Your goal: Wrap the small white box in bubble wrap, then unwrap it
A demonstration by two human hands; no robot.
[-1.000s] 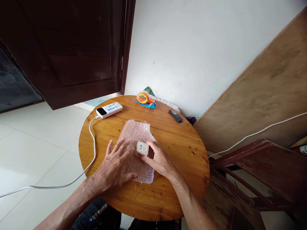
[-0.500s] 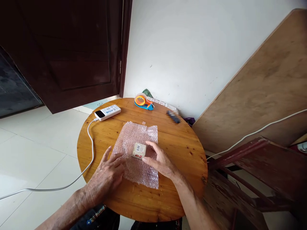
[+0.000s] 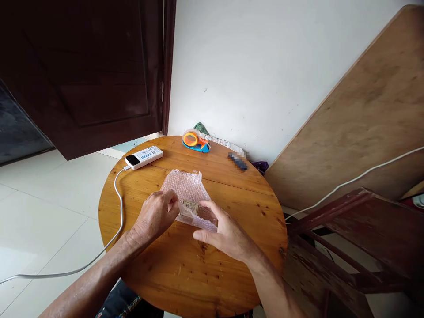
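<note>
Pinching bubble wrap (image 3: 185, 183): left hand (image 3: 155, 213) | thumb and fingers parted: right hand (image 3: 229, 230) | between them: small box (image 3: 191, 206)

Clear bubble wrap (image 3: 185, 183), near edge raised, small printed box (image 3: 191, 206) lying on it

No word, brand or number can be read with certainty: the label on the small box (image 3: 191, 206), partly behind the bubble wrap (image 3: 183, 184), shows dark print too small and blurred to make out. The white device (image 3: 145, 157) on the bench (image 3: 185, 274) carries blue and dark lettering, and the pale strip (image 3: 219, 141) along the far edge bears dark printed characters, both likewise illegible.
</note>
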